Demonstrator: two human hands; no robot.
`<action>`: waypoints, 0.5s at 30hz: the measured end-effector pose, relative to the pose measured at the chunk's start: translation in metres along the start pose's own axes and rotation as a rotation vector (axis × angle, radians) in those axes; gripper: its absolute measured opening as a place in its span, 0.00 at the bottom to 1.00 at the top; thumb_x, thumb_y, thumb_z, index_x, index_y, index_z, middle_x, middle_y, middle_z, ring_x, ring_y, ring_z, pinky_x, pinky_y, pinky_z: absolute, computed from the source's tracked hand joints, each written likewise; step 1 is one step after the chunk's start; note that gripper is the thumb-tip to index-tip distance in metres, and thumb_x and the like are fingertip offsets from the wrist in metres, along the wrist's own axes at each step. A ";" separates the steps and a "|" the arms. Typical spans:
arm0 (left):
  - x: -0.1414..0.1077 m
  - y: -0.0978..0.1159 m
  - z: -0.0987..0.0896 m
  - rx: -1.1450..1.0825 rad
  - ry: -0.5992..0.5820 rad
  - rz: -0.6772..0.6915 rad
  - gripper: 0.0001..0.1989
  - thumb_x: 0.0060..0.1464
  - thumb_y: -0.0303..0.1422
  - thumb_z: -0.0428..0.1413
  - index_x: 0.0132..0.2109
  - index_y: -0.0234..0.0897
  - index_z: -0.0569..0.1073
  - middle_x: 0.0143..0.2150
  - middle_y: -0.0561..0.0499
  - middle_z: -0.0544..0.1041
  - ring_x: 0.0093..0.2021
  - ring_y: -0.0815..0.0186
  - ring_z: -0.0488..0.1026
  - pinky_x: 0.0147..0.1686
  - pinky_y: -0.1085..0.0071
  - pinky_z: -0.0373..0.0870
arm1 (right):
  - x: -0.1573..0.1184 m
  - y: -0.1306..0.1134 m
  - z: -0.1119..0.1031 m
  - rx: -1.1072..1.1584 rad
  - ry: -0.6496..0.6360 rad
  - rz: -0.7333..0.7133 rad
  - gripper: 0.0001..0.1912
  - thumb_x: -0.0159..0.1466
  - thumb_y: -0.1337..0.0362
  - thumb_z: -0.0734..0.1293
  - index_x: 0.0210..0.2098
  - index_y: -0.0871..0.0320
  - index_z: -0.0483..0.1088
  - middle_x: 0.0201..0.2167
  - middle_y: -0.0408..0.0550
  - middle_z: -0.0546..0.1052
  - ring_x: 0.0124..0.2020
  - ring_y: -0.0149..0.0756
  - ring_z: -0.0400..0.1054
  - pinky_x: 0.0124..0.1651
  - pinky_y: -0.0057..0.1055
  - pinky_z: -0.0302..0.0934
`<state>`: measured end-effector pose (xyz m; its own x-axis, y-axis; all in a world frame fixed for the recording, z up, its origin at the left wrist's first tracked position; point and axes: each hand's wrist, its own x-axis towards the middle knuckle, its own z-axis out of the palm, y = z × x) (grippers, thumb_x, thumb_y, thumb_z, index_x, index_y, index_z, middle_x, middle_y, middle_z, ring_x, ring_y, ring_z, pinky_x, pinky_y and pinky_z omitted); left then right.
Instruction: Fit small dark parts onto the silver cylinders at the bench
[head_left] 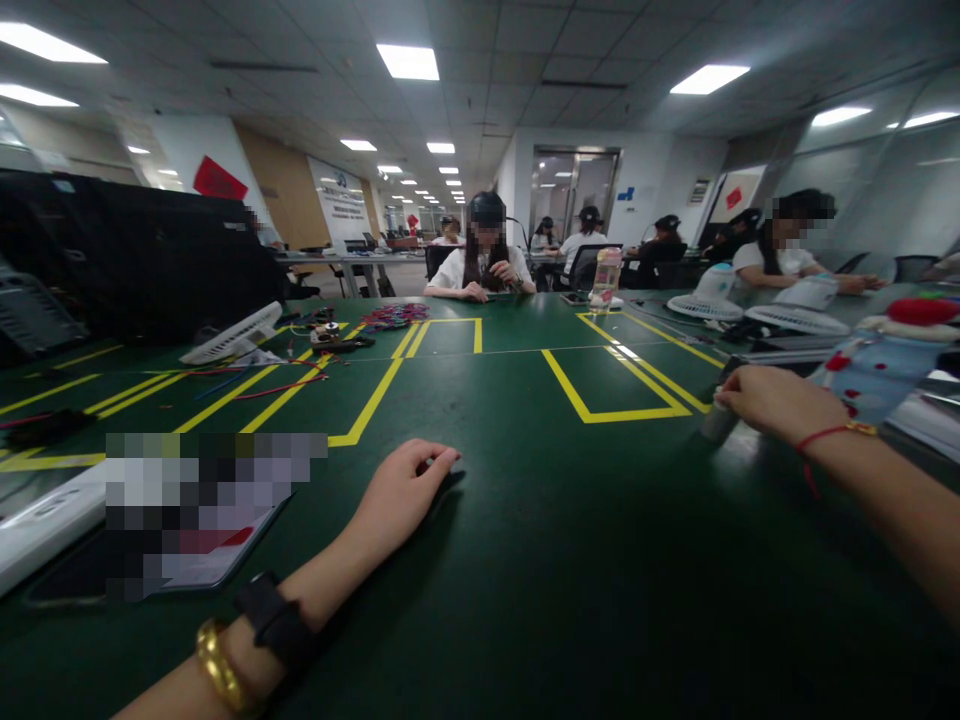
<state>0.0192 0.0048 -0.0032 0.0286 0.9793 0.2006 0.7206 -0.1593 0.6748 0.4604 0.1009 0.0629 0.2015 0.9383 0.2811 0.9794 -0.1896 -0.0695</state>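
Observation:
My left hand (pixel 409 490) rests on the green tabletop (pixel 510 560), its fingers curled in and the thumb meeting the forefinger. Whatever it may hold is hidden. At the right, my right hand (pixel 787 405) is closed by its fingertips on the top of a small grey cylindrical object (pixel 720 418), which stands at or just above the table. Its exact kind cannot be made out. Close behind that hand is a light blue snowman-patterned thing (pixel 874 365) with a red top.
To the left lie a white power strip (pixel 52 525), a phone-like slab (pixel 225 555) and tangled wires (pixel 390 317). White fans (pixel 705 295) and a clear bottle (pixel 606 275) stand farther back. Yellow tape (pixel 637 415) marks the table. A person (pixel 487 250) sits opposite.

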 end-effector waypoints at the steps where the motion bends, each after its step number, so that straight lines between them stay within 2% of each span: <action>1: 0.000 0.000 0.000 -0.001 -0.001 0.000 0.21 0.56 0.47 0.45 0.40 0.39 0.76 0.40 0.46 0.75 0.43 0.58 0.70 0.44 0.61 0.64 | 0.001 0.001 0.000 -0.011 -0.027 0.007 0.10 0.54 0.60 0.66 0.27 0.59 0.75 0.30 0.56 0.74 0.29 0.38 0.65 0.30 0.34 0.50; 4: 0.000 0.000 0.000 -0.008 -0.002 0.007 0.21 0.56 0.47 0.45 0.40 0.39 0.76 0.40 0.46 0.75 0.42 0.58 0.70 0.44 0.61 0.65 | 0.003 0.002 -0.001 -0.055 -0.113 0.018 0.13 0.56 0.58 0.64 0.31 0.60 0.74 0.34 0.59 0.73 0.33 0.41 0.66 0.32 0.35 0.51; 15: -0.001 0.001 -0.001 0.001 -0.010 0.001 0.21 0.56 0.47 0.45 0.39 0.39 0.76 0.40 0.46 0.75 0.43 0.57 0.71 0.44 0.62 0.65 | 0.016 0.015 0.003 -0.094 -0.189 0.021 0.15 0.57 0.54 0.62 0.34 0.58 0.73 0.34 0.56 0.73 0.33 0.40 0.65 0.35 0.35 0.52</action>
<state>0.0192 0.0040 -0.0020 0.0362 0.9803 0.1944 0.7214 -0.1603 0.6737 0.4786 0.1142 0.0633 0.2249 0.9697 0.0956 0.9736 -0.2276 0.0181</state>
